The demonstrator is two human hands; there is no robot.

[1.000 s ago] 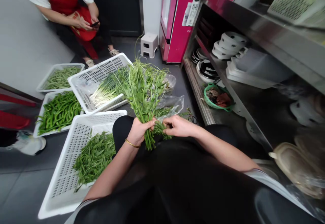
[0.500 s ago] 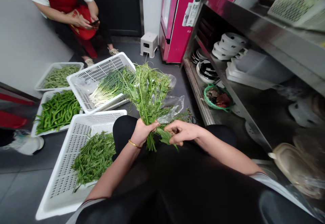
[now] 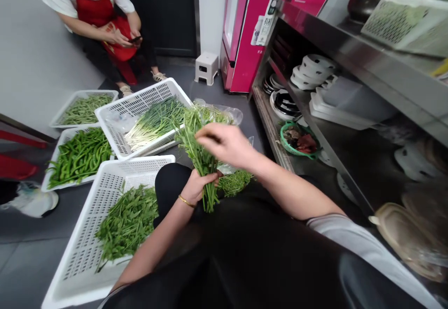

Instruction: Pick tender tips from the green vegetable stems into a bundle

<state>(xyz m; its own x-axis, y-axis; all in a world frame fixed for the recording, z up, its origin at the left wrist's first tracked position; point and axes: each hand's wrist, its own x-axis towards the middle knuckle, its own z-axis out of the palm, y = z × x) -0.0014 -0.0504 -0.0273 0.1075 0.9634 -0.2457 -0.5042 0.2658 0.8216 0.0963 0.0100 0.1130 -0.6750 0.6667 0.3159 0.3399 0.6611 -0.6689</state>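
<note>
Floor (image 3: 31, 257) lay at eight o'clock; likely tender greens (image 3: 200, 156) were grasped at firmer-looking stems (image 3: 211, 200) by left fingers (image 3: 209, 178); hold by right fingers (image 3: 210, 145) was unclear.

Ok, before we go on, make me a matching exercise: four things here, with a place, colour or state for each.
1. left hand
2. right hand
3. fridge
4. small stool

A. pink
B. raised by the upper part of the leafy bunch
C. off-white, on the floor
D. wrapped around the bunch's stems

Pairs: 1-D, 2-B, 3-A, 4-C
</note>
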